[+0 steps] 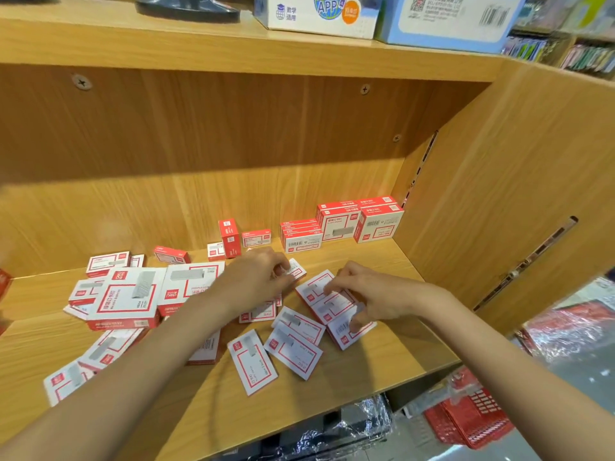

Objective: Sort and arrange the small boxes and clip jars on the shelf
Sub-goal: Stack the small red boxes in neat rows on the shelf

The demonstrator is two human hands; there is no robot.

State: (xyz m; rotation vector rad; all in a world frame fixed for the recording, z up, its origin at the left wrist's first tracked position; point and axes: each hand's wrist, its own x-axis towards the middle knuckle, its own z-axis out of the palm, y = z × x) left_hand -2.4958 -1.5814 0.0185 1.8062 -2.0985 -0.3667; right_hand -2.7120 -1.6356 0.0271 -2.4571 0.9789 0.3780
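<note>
My left hand [258, 277] pinches a small box [297, 271] at frame centre; right hand [369, 296] grips flat boxes [327, 302] — one slip scatters them.

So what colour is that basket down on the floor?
Red basket, seen best in the head view, lower right, below the shelf.

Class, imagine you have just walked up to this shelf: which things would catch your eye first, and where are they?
First, the two hands at the middle of the wooden shelf: the left hand pinches a small white-and-red box, and the right hand rests on loose boxes. Next, the jumble of larger boxes lying flat at the left. Last, the neat stack in the back right corner.
</note>
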